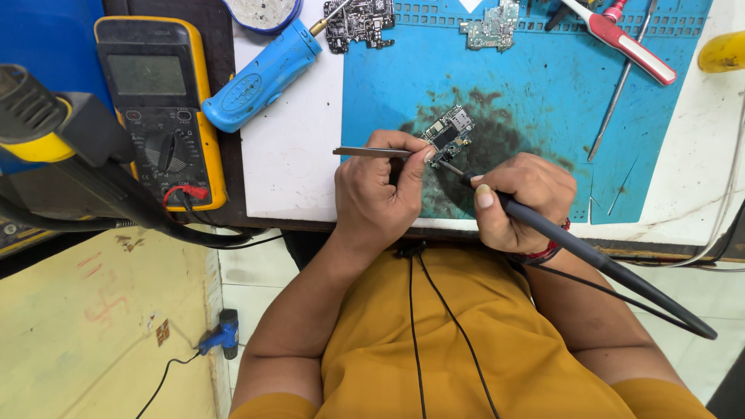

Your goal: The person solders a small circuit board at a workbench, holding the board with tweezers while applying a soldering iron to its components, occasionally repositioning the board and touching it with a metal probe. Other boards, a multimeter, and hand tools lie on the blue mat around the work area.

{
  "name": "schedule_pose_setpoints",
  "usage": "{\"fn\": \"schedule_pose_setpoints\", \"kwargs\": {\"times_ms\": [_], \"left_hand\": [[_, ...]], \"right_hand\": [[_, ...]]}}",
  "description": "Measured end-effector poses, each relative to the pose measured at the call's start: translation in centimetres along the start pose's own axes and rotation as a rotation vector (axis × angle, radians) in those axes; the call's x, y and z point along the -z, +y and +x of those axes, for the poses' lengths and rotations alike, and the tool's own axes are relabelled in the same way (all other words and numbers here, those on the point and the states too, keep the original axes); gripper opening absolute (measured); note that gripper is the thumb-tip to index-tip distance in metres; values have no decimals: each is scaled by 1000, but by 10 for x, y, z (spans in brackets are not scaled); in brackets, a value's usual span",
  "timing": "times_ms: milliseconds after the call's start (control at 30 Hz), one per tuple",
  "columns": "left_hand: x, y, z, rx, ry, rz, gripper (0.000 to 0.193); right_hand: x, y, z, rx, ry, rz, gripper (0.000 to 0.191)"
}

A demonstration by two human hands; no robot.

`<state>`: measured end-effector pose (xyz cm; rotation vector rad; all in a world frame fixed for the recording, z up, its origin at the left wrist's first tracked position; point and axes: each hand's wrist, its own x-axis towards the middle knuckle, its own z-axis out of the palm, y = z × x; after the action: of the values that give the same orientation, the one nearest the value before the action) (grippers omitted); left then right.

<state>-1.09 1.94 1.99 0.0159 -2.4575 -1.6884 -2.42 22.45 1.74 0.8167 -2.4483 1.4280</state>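
Observation:
A small green circuit board (pixel 448 133) lies on a stained blue work mat (pixel 535 93). My left hand (pixel 380 190) grips metal tweezers (pixel 365 152) whose tips rest at the board's lower left edge. My right hand (pixel 520 202) holds a black soldering iron (pixel 590 256) like a pen, its tip touching the board's lower edge. The iron's cable trails off to the right over my arm.
A yellow multimeter (pixel 163 109) and a blue hot-air handle (pixel 260 77) lie at the left. Two more circuit boards (pixel 358 22) (pixel 490 27), a red-handled tool (pixel 628 46) and a thin metal probe (pixel 617 93) sit at the mat's far side. A black and yellow tool (pixel 46 132) looms at the left.

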Motion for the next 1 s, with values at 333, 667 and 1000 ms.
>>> {"fn": "schedule_pose_setpoints", "kwargs": {"times_ms": [333, 667, 1000], "left_hand": [[0, 1, 1, -45, -5, 43, 11], [-1, 0, 1, -26, -7, 49, 11], [-1, 2, 0, -40, 5, 49, 12]], "right_hand": [[-1, 0, 1, 24, 20, -11, 10], [-2, 0, 1, 10, 36, -31, 9], [-2, -1, 2, 16, 46, -34, 8]]}}
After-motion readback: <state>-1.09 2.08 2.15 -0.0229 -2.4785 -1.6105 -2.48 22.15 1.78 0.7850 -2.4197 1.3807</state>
